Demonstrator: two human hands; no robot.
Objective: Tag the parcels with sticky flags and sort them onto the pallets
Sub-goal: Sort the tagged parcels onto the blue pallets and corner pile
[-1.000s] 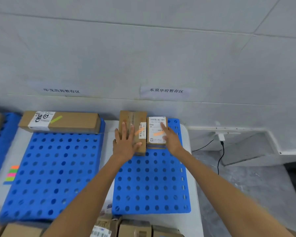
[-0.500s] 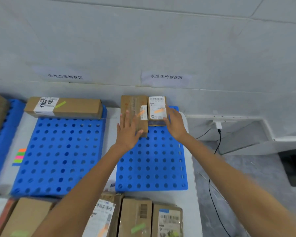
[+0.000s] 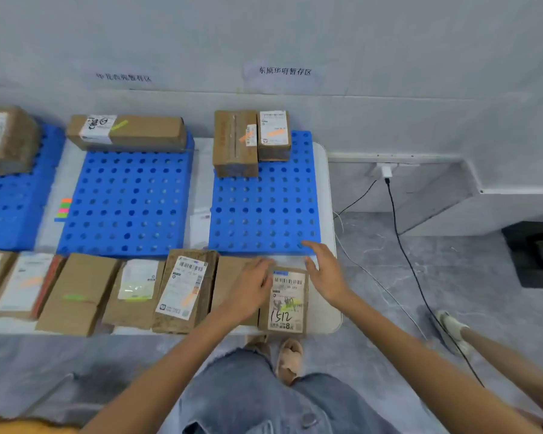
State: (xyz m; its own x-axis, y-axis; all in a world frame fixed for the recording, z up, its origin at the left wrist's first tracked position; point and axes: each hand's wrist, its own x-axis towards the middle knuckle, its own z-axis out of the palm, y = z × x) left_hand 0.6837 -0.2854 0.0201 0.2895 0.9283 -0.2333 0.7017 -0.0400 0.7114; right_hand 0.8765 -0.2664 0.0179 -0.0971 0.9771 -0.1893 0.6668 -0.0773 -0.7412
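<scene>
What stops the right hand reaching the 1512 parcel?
Probably nothing, so yes: the right hand hovers open beside the 1512 parcel, whose top is bare; the left hand sits at its left edge.

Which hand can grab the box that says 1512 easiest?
Probably the right hand: it hovers open just beside the small brown cardboard parcel marked 1512, while the left hand lies on the plain brown box next door.

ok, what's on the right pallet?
At the far edge of the pallet, side by side: a larger parcel and a smaller parcel, both orange-flagged. The holes under them are covered.
</scene>
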